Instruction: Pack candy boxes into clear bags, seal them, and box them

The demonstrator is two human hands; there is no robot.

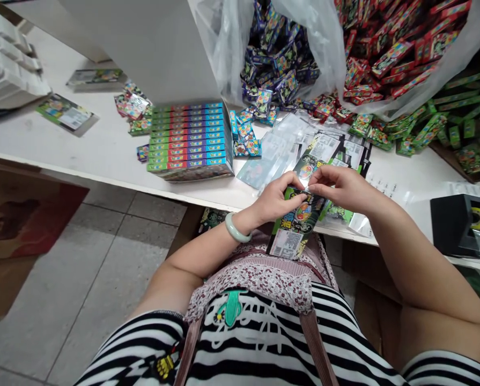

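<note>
My left hand (280,199) is closed on a flat black printed packet (293,228), its thumb lying across the front. The packet hangs tilted over the table's front edge, near my apron, with a pale printed panel at its lower end. At its top edge my right hand (340,185) pinches with thumb and forefinger; the fingertips hide the exact spot. Beyond my hands, more black and green packets (346,153) lie overlapping on the table, beside clear plastic sleeves (270,153). A display box (189,170) filled with rows of small colourful boxes stands to the left.
Clear bags hold purple packs (282,53) and red packs (400,48) at the back. Green packs (473,112) fill a carton at right. A black tape dispenser (449,222) stands at the right edge. White stacked cartons (10,69) and a flat packet (65,113) are at left.
</note>
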